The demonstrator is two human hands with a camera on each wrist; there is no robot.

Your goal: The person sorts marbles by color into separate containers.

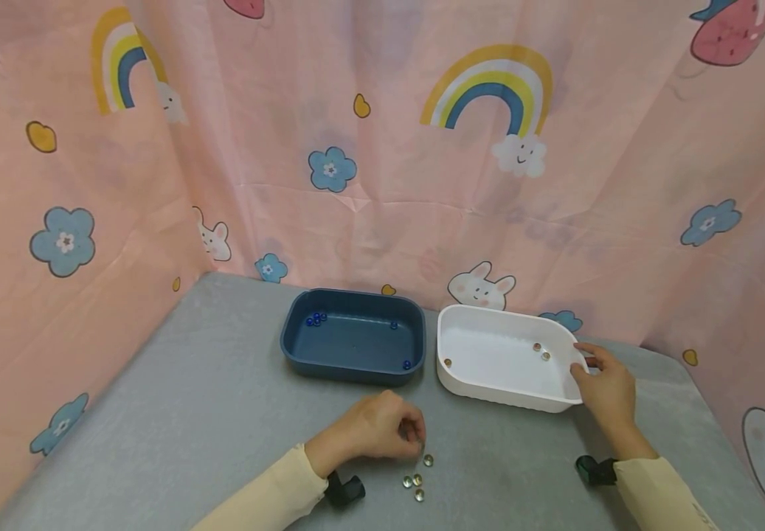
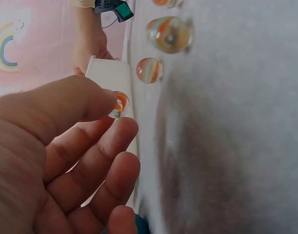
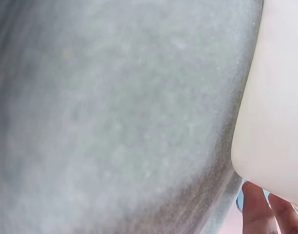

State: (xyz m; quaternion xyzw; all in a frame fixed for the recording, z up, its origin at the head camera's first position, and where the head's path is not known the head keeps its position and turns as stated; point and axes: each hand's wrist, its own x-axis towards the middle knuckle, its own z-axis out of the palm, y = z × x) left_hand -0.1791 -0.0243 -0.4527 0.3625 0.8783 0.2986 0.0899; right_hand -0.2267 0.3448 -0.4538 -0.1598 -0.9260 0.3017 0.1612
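My left hand [image 1: 378,428] pinches a clear marble with an orange swirl [image 2: 121,103] between thumb and fingertips, low over the table. Right beside it on the grey cloth lie several similar marbles [image 1: 417,479], seen close up in the left wrist view as a striped marble [image 2: 149,70]. With its fingers on the right end of a white tray [image 1: 491,350], my right hand [image 1: 609,391] grips the rim. Inside that tray are three amber-coloured marbles [image 1: 546,356]. To its left, a dark blue tray [image 1: 355,343] contains several blue marbles [image 1: 316,320].
A pink patterned curtain [image 1: 382,236] hangs behind the grey table [image 1: 189,413] and along its sides. Both trays stand near the back edge, side by side with a narrow gap. Black wrist devices [image 1: 345,490] sit under both forearms.
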